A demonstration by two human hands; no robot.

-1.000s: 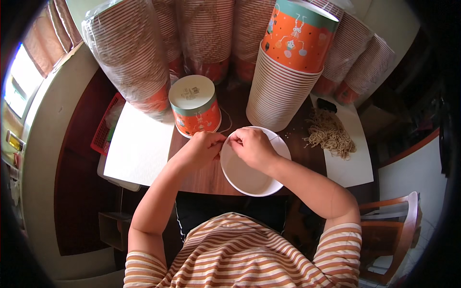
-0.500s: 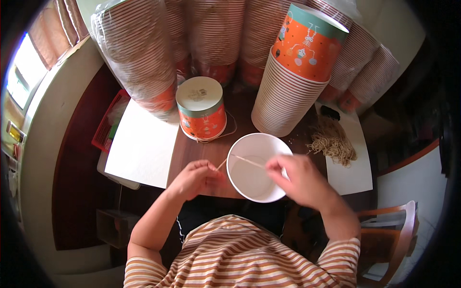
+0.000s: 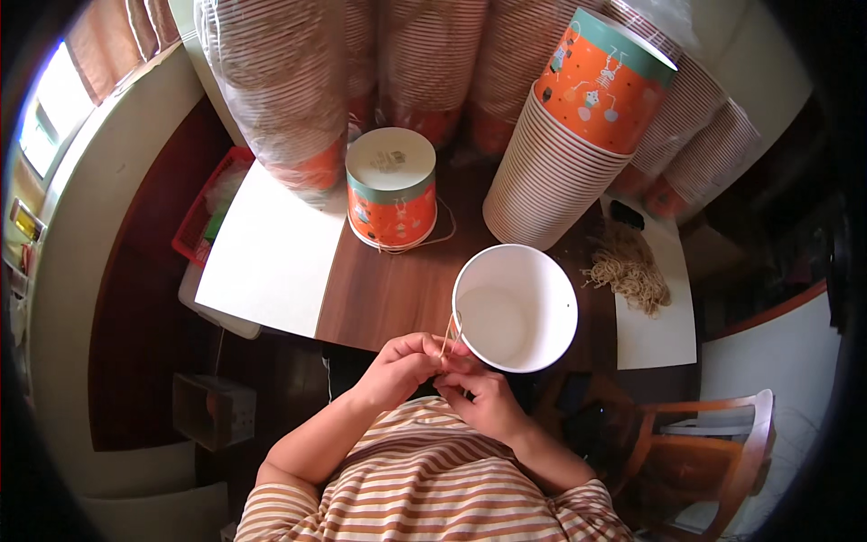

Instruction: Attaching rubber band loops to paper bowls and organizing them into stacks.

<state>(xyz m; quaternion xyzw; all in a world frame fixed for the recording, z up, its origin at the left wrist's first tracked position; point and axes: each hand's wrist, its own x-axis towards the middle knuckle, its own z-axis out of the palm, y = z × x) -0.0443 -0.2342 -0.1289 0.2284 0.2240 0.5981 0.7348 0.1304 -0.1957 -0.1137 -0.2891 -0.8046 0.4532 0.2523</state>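
Note:
A white-lined paper bucket (image 3: 533, 307) stands with its mouth up at the table's front edge. A thin beige string (image 3: 449, 331) runs over its left rim and down to my fingers. My left hand (image 3: 402, 369) pinches the string just off the bucket's near left side. Close against it, my right hand (image 3: 486, 402) has its fingers pressed together at the string's ends; the fingertips partly hide them. Beyond the hands, an upside-down orange and green paper bucket (image 3: 391, 212) rests on the table with a string loop at its base.
A tall nested stack of paper buckets (image 3: 555, 176) leans at the back right. Plastic-wrapped stacks (image 3: 271, 90) line the back. A bundle of beige strings (image 3: 632, 275) lies on white board (image 3: 655, 339) at right. Another white board (image 3: 271, 262) covers the table's left. A wooden chair (image 3: 704, 434) stands at right.
My right hand has come out of the bucket's mouth and down beside my left hand, drawing the string over the rim. The view has shifted a little.

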